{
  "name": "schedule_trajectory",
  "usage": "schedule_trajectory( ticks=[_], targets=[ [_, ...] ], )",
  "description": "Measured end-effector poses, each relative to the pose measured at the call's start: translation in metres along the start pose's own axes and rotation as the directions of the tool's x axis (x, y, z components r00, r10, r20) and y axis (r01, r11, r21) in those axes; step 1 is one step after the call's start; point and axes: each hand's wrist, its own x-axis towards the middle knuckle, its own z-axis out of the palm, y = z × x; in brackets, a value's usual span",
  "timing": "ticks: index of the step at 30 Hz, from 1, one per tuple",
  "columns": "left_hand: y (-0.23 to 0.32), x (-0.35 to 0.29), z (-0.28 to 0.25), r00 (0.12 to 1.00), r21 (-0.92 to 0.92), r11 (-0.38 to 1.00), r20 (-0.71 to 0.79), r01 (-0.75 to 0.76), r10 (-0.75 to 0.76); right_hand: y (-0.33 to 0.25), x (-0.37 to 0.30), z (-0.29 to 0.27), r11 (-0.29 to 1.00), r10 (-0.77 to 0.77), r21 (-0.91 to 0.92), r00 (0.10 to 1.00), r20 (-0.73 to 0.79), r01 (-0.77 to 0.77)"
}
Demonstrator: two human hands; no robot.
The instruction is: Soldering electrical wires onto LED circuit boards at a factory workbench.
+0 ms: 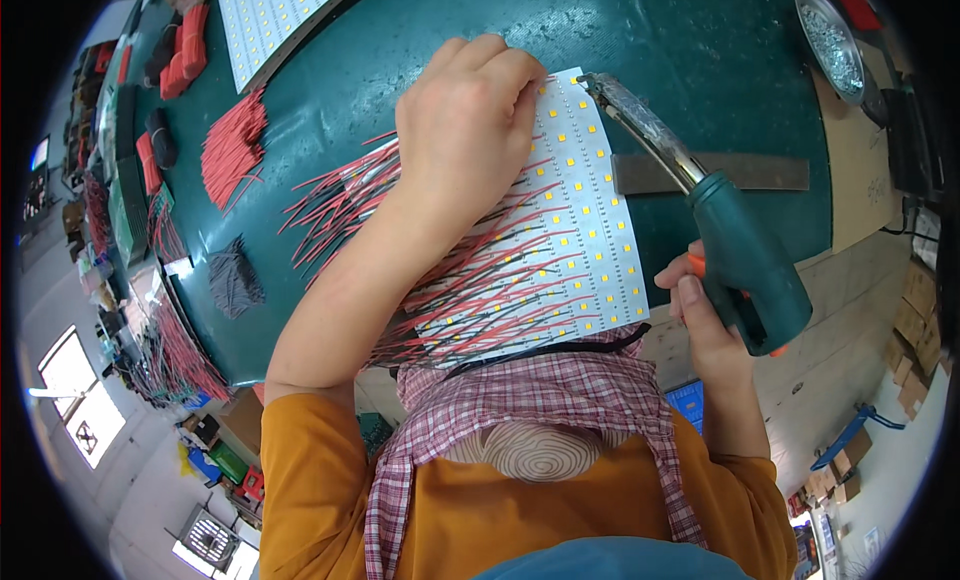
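Note:
A white LED board [590, 205] with rows of yellow chips lies on the green-topped bench close to my body. Many red and black wires [480, 290] fan out leftward from it. My left hand [465, 120] is closed in a pinch at the board's far edge, with a bit of thin red wire showing at the fingertips; the palm hides part of the board. My right hand [710, 320] grips a green soldering gun [750, 260] with an orange trigger. Its metal tip meets the board's far right corner, right beside my left fingertips.
Left of the board lie a pile of red wires [233, 148] and a pile of black wires [236, 278]. Another LED board [270, 20] is at the far left. A dark flat bar [715, 173] lies to the right, and a metal bowl [830, 45] stands at the far right.

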Motion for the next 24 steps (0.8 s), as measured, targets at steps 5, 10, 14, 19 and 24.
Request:
schedule_trajectory(
  ticks=[5,10,14,19,24],
  targets=[
    [0.009,-0.006,0.002,0.999,-0.005,0.999,-0.004,-0.034,0.034,-0.004,-0.004,0.0,0.994,-0.024,-0.11,0.999,0.026,0.027],
    [0.011,-0.014,0.002,0.997,0.005,0.997,0.004,-0.071,0.071,-0.003,-0.01,-0.002,0.984,-0.011,-0.175,0.999,0.046,0.019],
    [0.014,-0.021,0.007,0.996,0.058,0.994,0.001,-0.09,0.09,0.0,-0.015,-0.003,0.977,0.004,-0.212,0.998,0.059,0.009],
    [0.016,-0.023,0.009,0.992,0.078,0.989,-0.011,-0.123,0.124,0.0,-0.016,-0.001,0.958,0.027,-0.286,0.998,0.062,-0.008],
    [0.016,-0.026,0.011,0.992,0.076,0.989,-0.015,-0.125,0.126,-0.002,-0.018,-0.004,0.975,0.014,-0.222,0.998,0.064,0.001]
  ],
)
